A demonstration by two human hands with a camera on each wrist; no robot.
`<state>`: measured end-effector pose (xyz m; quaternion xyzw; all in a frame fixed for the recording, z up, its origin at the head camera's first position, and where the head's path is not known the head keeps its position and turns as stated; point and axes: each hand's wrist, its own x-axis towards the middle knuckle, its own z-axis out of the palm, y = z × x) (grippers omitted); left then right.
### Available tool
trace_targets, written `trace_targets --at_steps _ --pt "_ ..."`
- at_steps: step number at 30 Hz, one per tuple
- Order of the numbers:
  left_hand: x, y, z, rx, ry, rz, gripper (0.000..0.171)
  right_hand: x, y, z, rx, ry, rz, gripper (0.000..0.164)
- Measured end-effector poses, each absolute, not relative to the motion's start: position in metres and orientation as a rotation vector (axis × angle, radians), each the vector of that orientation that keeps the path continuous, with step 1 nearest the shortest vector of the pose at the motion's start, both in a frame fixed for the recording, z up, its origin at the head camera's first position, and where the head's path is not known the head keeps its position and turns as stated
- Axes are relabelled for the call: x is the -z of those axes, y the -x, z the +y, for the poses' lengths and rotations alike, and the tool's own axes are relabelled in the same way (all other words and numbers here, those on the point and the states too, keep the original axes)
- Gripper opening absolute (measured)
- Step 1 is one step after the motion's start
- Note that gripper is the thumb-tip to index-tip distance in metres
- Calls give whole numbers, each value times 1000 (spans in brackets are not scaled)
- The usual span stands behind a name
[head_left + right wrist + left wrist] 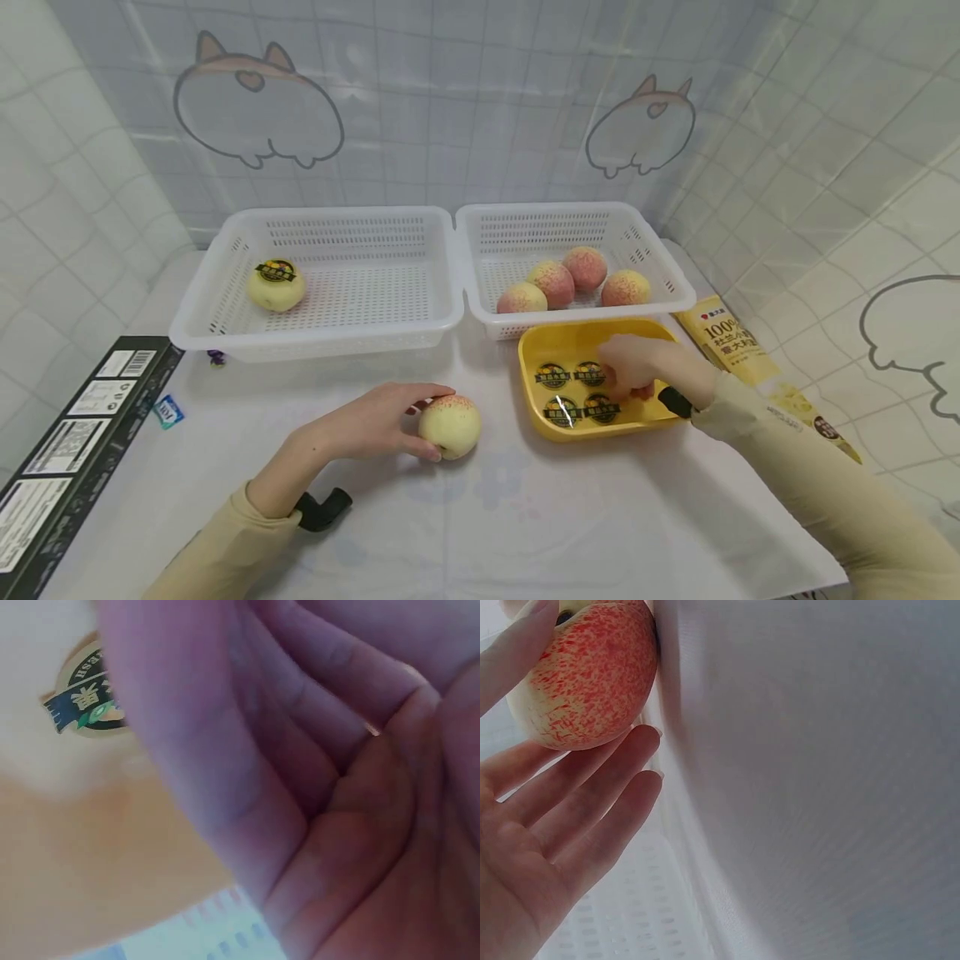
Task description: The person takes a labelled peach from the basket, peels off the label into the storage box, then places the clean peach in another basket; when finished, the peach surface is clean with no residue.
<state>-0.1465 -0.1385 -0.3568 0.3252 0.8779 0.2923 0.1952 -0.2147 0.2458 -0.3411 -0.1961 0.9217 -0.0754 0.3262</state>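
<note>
My left hand grips a yellow peach on the white tabletop, thumb on the near side and fingers on the far side. In the left wrist view this peach shows a red-speckled side between thumb and fingers. My right hand reaches down into a yellow tray, over round black-and-gold stickers. Its lower fingers curl toward the palm in the right wrist view, beside one sticker. The fingertips are hidden, so whether they pinch a sticker is unclear.
Behind stand two white baskets. The left basket holds a stickered peach; the right basket has several peaches. A black box lies left, near a small blue packet. A yellow bag lies right.
</note>
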Motion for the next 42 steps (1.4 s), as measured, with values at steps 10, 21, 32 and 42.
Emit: trace_targets --at_steps 10,21,32,42 --pt "354 148 -139 -815 -880 2460 73 300 186 228 513 825 2669 14" --pt "356 151 -137 -802 -842 2478 77 323 154 141 824 983 2710 21" --pt "355 151 -140 -843 -838 2428 79 355 144 110 745 1066 2618 47" --pt "300 150 -198 -934 -727 2720 54 360 141 102 776 1097 2623 45"
